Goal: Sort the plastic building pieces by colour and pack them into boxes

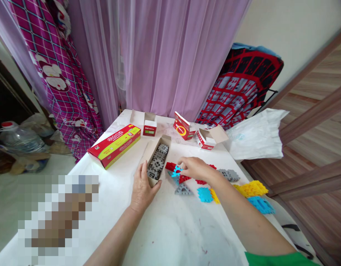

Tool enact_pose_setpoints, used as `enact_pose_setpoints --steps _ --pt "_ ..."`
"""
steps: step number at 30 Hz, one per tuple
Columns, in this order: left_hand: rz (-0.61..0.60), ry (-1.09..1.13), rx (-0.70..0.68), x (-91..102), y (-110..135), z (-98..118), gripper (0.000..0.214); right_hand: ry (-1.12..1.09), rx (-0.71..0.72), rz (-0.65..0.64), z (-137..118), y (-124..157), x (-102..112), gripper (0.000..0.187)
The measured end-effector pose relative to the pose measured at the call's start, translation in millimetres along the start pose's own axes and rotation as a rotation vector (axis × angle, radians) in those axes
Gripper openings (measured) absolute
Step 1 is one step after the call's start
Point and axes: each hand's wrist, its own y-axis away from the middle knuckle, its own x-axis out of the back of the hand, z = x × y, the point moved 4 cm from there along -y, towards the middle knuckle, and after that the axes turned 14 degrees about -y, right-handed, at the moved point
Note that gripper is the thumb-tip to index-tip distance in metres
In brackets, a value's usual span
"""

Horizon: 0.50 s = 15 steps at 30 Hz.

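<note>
My left hand [144, 189] is wrapped round the near end of a long open cardboard box [167, 140]. Grey interlocking plastic pieces [158, 161] fill that box. To its right, my right hand [194, 168] has its fingers closed on a light-blue interlocking piece [176, 171]. Beneath that hand lie red pieces [184, 179], partly hidden by it. A grey triangular piece [183, 190] rests just in front, and a blue square piece [205, 194] lies nearer my right forearm.
A long red and yellow box [115, 146] lies at the left. Small red and white boxes [149, 127] stand along the back of the white table [109, 207]. Yellow pieces [250, 188] and more blue pieces [261, 204] sit at the right edge, near a white bag [256, 136].
</note>
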Motion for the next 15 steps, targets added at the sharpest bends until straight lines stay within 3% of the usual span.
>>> enact_pose_setpoints --steps 4,6,11,15 --pt "-0.006 0.003 0.006 0.1 1 1 0.096 -0.101 0.068 0.254 1 -5 36 0.033" --pt "0.000 0.004 0.007 0.4 1 1 0.096 -0.051 0.067 0.356 -11 -16 41 0.032" --pt "-0.002 0.007 0.007 0.2 1 1 0.096 0.176 0.037 0.220 -51 -53 11 0.030" --pt "-0.003 0.004 0.000 -0.8 1 0 0.096 0.260 0.063 0.116 -65 -65 -11 0.030"
